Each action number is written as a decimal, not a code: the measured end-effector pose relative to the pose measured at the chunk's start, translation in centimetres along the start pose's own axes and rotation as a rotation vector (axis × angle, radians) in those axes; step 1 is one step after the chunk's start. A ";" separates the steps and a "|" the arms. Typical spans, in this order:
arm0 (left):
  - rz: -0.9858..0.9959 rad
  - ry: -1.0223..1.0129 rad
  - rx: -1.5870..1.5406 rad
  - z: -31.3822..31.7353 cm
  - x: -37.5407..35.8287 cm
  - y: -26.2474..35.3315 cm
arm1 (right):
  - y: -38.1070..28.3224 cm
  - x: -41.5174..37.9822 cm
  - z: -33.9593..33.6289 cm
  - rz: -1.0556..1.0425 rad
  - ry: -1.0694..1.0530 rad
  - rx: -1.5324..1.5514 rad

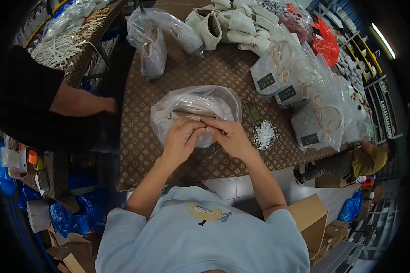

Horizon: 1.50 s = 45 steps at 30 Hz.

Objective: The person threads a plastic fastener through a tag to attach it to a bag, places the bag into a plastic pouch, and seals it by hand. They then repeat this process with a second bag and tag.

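Observation:
A pale handbag (180, 114) with light handles sits inside a clear plastic bag (161, 116) on the table in front of me. My left hand (182, 137) and my right hand (231, 136) meet at its near side. Both are closed, thumbs and fingers pinched together almost tip to tip. Whatever is between the fingertips is too small to make out. To the right of my right hand lie dark printed tags (254, 113) and a small heap of white tag strings (265, 135). Another dark tag shows partly behind my right hand.
Bagged handbags with dark tags (287, 93) line the table's right side. Unbagged pale bags (241, 22) and two plastic-wrapped bundles (152, 52) lie at the far side. A person's arm (84, 101) is at left; another person (369, 157) sits at right. An open carton (307, 218) stands near me.

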<state>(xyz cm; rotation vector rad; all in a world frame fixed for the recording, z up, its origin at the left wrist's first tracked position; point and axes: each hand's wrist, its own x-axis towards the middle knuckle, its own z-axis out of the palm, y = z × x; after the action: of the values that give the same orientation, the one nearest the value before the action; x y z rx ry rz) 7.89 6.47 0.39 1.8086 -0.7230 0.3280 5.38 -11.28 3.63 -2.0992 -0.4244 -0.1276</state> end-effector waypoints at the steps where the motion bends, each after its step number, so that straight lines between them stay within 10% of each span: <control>1: 0.024 0.035 0.044 -0.2 -0.1 0.4 | -0.1 0.2 -0.1 0.095 -0.051 0.115; 8: -0.059 0.119 0.000 0.7 -0.7 2.0 | -0.1 0.4 -0.2 0.133 0.090 0.153; 11: 0.192 0.222 0.182 0.8 -2.2 5.0 | 0.2 0.3 -0.4 0.165 0.097 0.271; 14: 0.121 -0.043 -0.042 2.9 -4.3 5.5 | 0.7 0.4 -0.9 0.211 0.065 0.379; 17: -0.516 -0.169 0.095 6.2 -4.9 2.8 | 0.8 0.3 -1.4 0.231 0.003 0.424; 24: -0.386 0.064 -0.223 7.7 -4.1 -0.5 | 0.3 0.4 -3.2 0.189 -0.164 0.148; 27: -0.756 -0.130 -0.565 2.4 -3.3 1.4 | -0.2 0.3 -3.2 0.169 -0.178 -0.059; 31: -0.769 -0.094 -0.631 1.3 -3.1 1.2 | -0.4 0.3 -2.3 0.099 -0.195 -0.079; 36: -0.531 0.326 -0.546 3.4 -2.6 3.6 | 0.9 0.1 -1.0 -0.116 0.003 -0.168; 40: -0.502 0.154 -0.243 3.7 -2.9 1.8 | 1.0 -0.3 -0.6 -0.107 0.009 -0.132; 45: -0.938 -0.033 -0.844 2.5 -2.4 1.4 | 1.4 -0.6 -1.2 -0.103 -0.038 -0.146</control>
<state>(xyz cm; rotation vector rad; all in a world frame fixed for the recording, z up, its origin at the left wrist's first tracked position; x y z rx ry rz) 4.89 4.58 -0.75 1.1488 0.0542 -0.5608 5.40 -13.11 3.04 -2.2262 -0.5607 -0.1842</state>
